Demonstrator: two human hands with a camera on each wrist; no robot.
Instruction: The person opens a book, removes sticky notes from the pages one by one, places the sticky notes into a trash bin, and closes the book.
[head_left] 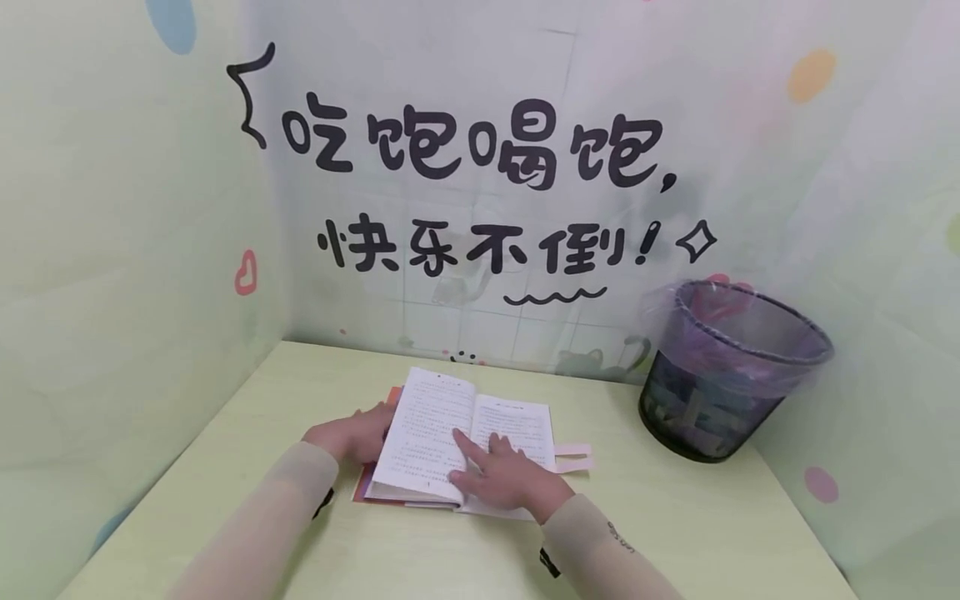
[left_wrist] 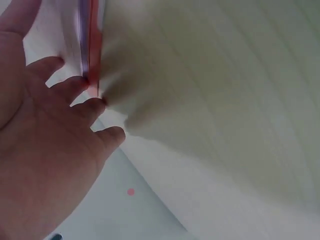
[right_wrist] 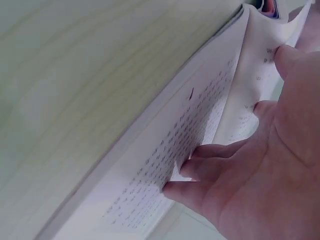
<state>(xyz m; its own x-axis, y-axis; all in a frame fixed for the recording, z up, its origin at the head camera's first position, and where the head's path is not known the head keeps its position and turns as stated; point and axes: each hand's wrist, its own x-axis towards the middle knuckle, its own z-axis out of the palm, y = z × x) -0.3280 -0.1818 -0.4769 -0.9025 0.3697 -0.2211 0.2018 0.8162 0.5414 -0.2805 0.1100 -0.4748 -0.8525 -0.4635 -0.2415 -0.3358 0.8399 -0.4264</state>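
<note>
An open book [head_left: 429, 429] with printed white pages lies on the table, its orange and purple cover edge [head_left: 362, 490] showing at the left. My left hand [head_left: 365, 435] is at the book's left side, partly hidden behind the raised left page. In the left wrist view, the fingertips [left_wrist: 75, 87] of that hand touch the cover's edge, fingers apart. My right hand [head_left: 512, 478] rests over the right page near the central fold, its fingers spread. Seen from the right wrist, its fingertips [right_wrist: 172, 189] press on the printed text. Two pale pink strips [head_left: 576, 451] stick out from the book's right edge.
A dark mesh wastebasket [head_left: 686, 417] lined with a translucent purple bag stands at the table's back right. The light wood-grain table [head_left: 247, 417] meets a printed wall covering [head_left: 480, 325] behind, with more covering on both sides.
</note>
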